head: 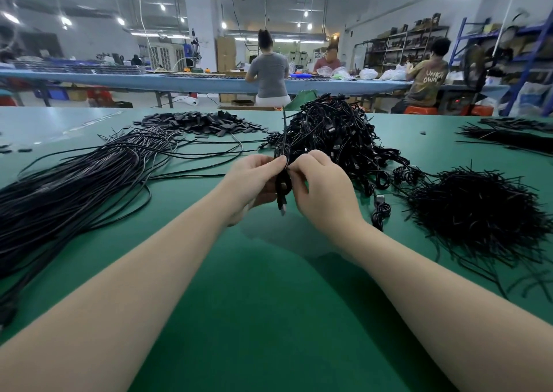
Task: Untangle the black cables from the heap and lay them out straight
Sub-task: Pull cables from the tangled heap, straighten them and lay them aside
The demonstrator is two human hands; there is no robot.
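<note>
Two bare forearms reach into view from the bottom corners, each uncovered along its whole visible length, with no sleeve edge showing anywhere. The left hand and the right hand wear no gloves. Nothing is visible on either wrist or on the fingers that show: no watch, band or ring. The forearms look smooth and broaden toward the lower edge under the wide-angle lens. The nails are too small and too blurred to describe.
</note>
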